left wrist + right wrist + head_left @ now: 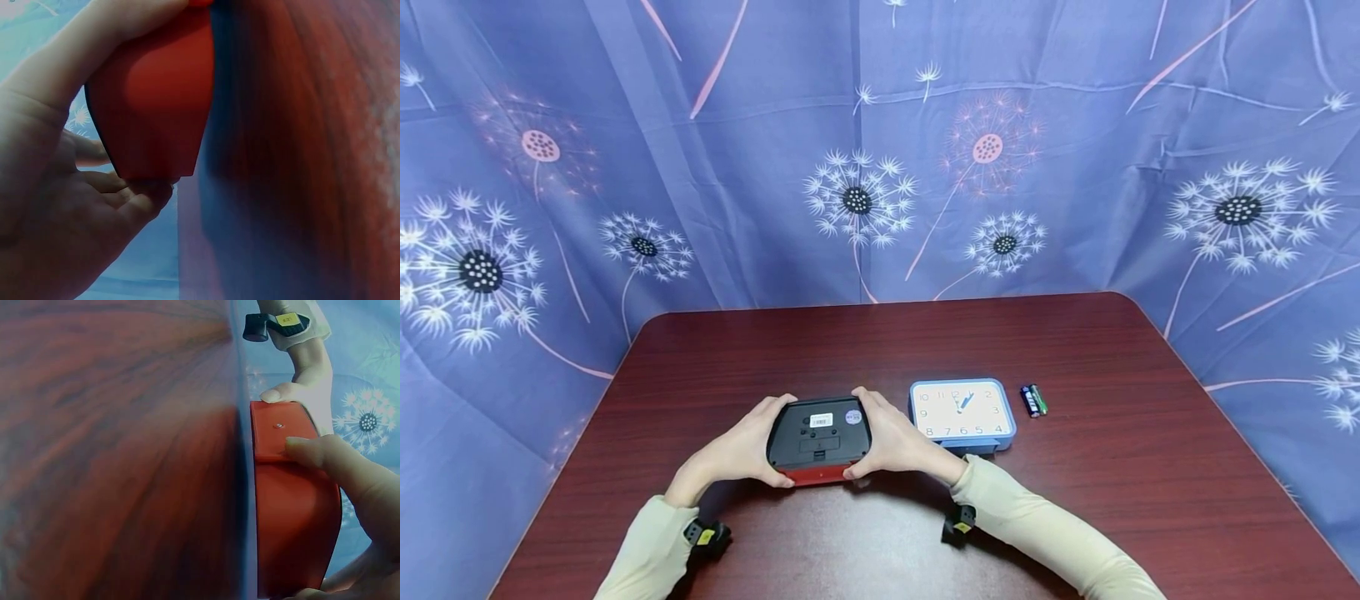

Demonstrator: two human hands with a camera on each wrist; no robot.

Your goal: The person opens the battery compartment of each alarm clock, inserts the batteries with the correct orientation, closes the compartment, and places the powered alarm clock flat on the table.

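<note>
A red clock [820, 475] with a black back lies face down between both hands. Its back shows a white barcode label, a round purple sticker, small knobs and a battery cover. My left hand [737, 448] grips its left end, thumb on the near side and fingers on the far side. My right hand [891, 437] holds the right end the same way. In the left wrist view, the casing [156, 94] bulges red past the thumb. In the right wrist view, the right thumb presses the red side [294, 512] of the casing. The clock's face is hidden.
Just right of the right hand, a blue clock [962, 410] with a white dial lies face up. Beyond it, batteries [1033, 401] in blue and green wraps lie side by side on the dark red wooden table [1075, 350]. A blue dandelion-print cloth [760, 167] hangs behind.
</note>
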